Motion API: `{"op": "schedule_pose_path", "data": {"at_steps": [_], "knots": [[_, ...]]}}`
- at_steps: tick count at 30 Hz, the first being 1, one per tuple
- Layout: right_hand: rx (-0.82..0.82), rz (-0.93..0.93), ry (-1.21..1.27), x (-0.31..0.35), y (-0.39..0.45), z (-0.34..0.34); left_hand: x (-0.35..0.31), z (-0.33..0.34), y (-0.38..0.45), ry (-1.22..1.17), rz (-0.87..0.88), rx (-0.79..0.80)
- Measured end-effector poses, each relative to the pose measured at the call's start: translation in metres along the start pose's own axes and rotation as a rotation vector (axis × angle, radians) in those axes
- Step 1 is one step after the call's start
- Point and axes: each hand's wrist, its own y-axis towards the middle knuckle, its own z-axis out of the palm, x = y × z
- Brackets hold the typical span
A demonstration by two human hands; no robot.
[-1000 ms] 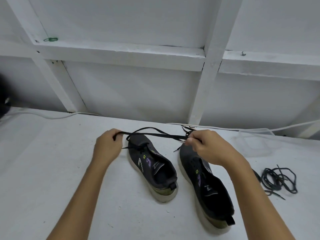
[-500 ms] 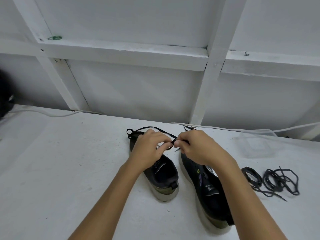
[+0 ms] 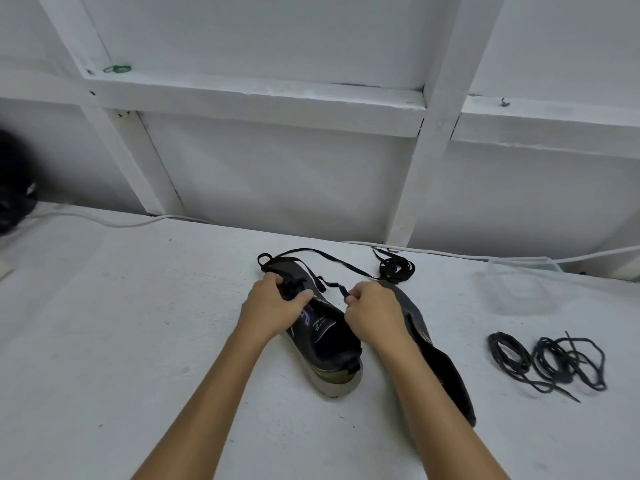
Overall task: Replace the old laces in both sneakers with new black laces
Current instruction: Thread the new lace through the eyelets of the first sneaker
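Two dark grey sneakers lie on the white table, toes away from me. On the left sneaker (image 3: 325, 344), my left hand (image 3: 273, 306) grips the lace area over the tongue. My right hand (image 3: 372, 311) pinches the end of a flat black lace (image 3: 332, 263) that loops out past this shoe's toe. My right forearm covers much of the right sneaker (image 3: 436, 362). A small bundle of flat black lace (image 3: 396, 266) sits beyond the right sneaker's toe. Two coils of thin round dark laces (image 3: 547, 362) lie to the right.
A clear plastic container (image 3: 519, 285) stands at the back right. A white cable (image 3: 104, 220) runs along the wall's foot. A white framed wall closes off the back, and a dark blurred object (image 3: 14, 188) sits at the far left edge.
My hands have dropped from pinching the lace together in the air onto the left sneaker. The left hand now grips the lace area and the right holds a lace end beside it.
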Motion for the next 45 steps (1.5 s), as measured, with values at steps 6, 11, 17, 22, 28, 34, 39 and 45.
{"op": "schedule_pose_path", "data": {"at_steps": [6, 11, 17, 22, 28, 34, 39, 45], "knots": [[0.051, 0.071, 0.232, -0.007, -0.005, 0.017, 0.0, -0.003, -0.006, -0.108, -0.004, 0.071], [0.056, 0.187, 0.808, -0.005, -0.015, 0.033, -0.001, 0.0, -0.01, 0.046, 0.109, 0.01], [-0.034, 0.249, 1.052, 0.0, -0.004, 0.043, 0.006, 0.007, -0.004, 0.102, 0.28, 0.043], [-0.023, 0.22, 1.117, 0.004, -0.001, 0.05, 0.011, 0.01, -0.002, -0.011, 0.296, 0.014], [-0.084, 0.08, 0.974, 0.0, 0.006, 0.054, 0.015, 0.017, 0.0, -0.109, 0.272, -0.007], [-0.116, 0.004, 0.896, -0.006, 0.009, 0.06, 0.02, 0.024, 0.004, -0.119, 0.248, -0.045], [-0.189, -0.09, 0.661, -0.002, 0.008, 0.057, 0.017, 0.024, 0.001, -0.088, 0.254, -0.061], [0.045, -0.112, 0.786, -0.003, -0.008, 0.043, 0.011, 0.023, 0.003, 0.007, 0.293, -0.061]]}}
